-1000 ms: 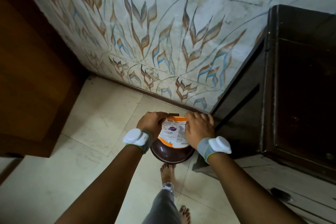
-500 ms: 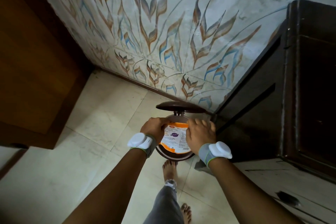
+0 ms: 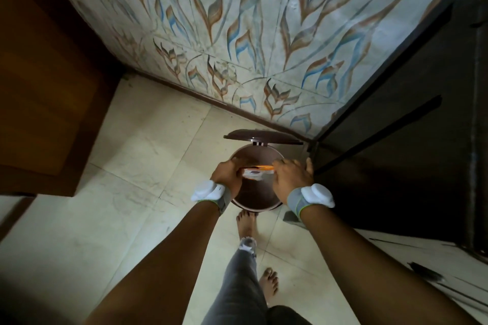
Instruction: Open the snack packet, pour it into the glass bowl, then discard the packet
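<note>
An orange and white snack packet hangs over the open mouth of a brown pedal bin on the floor. My left hand grips the packet's left edge and my right hand grips its right edge. The packet is tilted nearly flat, so mostly its top edge shows. The bin's lid stands raised at the back. My foot rests at the bin's base. No glass bowl is in view.
A patterned tile wall stands right behind the bin. A dark cabinet closes in on the right and a wooden door on the left. Pale floor tiles spread to the left of the bin.
The bin lid has swung up from shut to fully raised. Both hands have lowered the packet and tipped it flatter into the bin's mouth. The camera has tilted further down.
</note>
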